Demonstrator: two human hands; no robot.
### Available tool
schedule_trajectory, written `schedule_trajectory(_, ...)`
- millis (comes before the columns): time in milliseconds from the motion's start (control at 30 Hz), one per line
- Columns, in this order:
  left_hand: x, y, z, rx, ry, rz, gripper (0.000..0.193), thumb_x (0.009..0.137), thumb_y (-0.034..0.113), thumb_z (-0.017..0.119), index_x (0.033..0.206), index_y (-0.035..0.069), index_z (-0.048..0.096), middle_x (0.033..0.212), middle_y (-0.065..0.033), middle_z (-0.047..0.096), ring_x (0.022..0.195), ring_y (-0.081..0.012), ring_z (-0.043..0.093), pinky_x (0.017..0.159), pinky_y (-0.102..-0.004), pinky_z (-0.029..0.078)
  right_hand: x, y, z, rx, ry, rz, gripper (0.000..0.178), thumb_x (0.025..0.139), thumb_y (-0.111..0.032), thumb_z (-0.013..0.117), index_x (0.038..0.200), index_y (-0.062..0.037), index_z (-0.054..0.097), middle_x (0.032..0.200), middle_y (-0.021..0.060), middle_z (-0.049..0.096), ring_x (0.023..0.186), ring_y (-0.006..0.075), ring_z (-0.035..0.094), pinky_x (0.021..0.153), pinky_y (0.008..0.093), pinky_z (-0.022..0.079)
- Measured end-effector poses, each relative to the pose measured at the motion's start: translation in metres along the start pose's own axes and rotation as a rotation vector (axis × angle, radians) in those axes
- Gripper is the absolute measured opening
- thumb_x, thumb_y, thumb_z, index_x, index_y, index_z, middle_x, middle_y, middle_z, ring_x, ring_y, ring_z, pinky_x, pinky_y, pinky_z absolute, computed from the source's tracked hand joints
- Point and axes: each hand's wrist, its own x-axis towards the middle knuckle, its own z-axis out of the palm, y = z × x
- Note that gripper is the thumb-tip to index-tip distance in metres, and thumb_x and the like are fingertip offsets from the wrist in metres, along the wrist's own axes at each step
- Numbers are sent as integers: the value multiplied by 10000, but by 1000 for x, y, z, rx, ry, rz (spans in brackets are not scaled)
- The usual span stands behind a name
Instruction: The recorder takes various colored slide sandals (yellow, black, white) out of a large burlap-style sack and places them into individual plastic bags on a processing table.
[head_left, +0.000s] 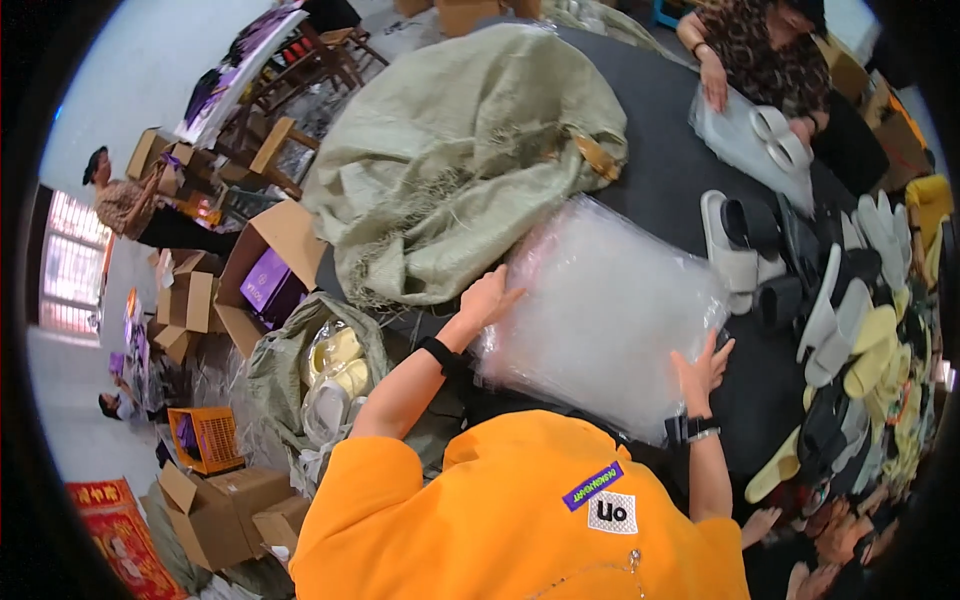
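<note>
A thick stack of clear plastic bags (610, 310) lies on the dark tabletop in front of me. My left hand (488, 300) rests against its left edge with the fingers stretched out. At the right edge, my right hand (703, 370) lies on the plastic with its fingers spread. Neither hand is closed round anything. Just beyond the stack and to its left is a large heap of greenish woven sacking (470, 150). Right of the stack stand white slide sandals (728, 250) and black slide sandals (775, 300).
Across the dark table (650, 130), a co-worker's hand (712, 85) touches a clear bag by a white sandal (780, 138). Many sandals in yellow (872, 350), white and black pile up at right. An open sack (275, 370) of bagged sandals and cardboard boxes (225, 515) stand at left.
</note>
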Motion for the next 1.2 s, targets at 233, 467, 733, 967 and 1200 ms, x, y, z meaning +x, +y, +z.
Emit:
schedule_trajectory(233,64,-24,-84,-286,413,266,326,800,150,456,1079,-2,529,930,-202,583,886,-360,543,762,-401,433,-25,-52,10,-274,-415,-591,967,568,-505,696,1357,-192,233,1425,174,19,1308,366,11,933,659,51)
schedule_trajectory(467,125,-101,-87,94,10,-144,398,746,76,446,1137,67,520,1209,-149,458,1156,-348,354,911,-476,333,-20,-56,36,-223,-609,-478,1070,516,-588,696,1370,-204,178,1428,154,-67,1303,366,-91,881,710,-11)
schedule_trajectory(733,131,-142,-154,636,834,-5,511,699,132,588,1190,167,452,1246,-146,365,1210,-353,244,943,-531,221,-16,-53,47,-291,-643,-449,1092,524,-602,684,1376,-207,128,1423,160,-106,1293,390,-116,880,710,-19)
schedule_trajectory(967,155,-187,-167,31,78,-464,512,748,275,571,1212,116,421,1307,-168,321,1230,-360,228,931,-539,237,-14,-50,54,-348,-680,-416,1132,518,-629,672,1380,-207,71,1415,163,-145,1285,404,-135,875,713,-32)
schedule_trajectory(1200,172,-131,-294,-1553,388,-8,224,863,145,394,923,5,559,877,-98,597,748,-213,574,719,-359,471,3,-71,21,-273,-795,-375,1028,567,-550,696,1369,-187,167,1430,162,-49,1311,359,-54,894,700,40)
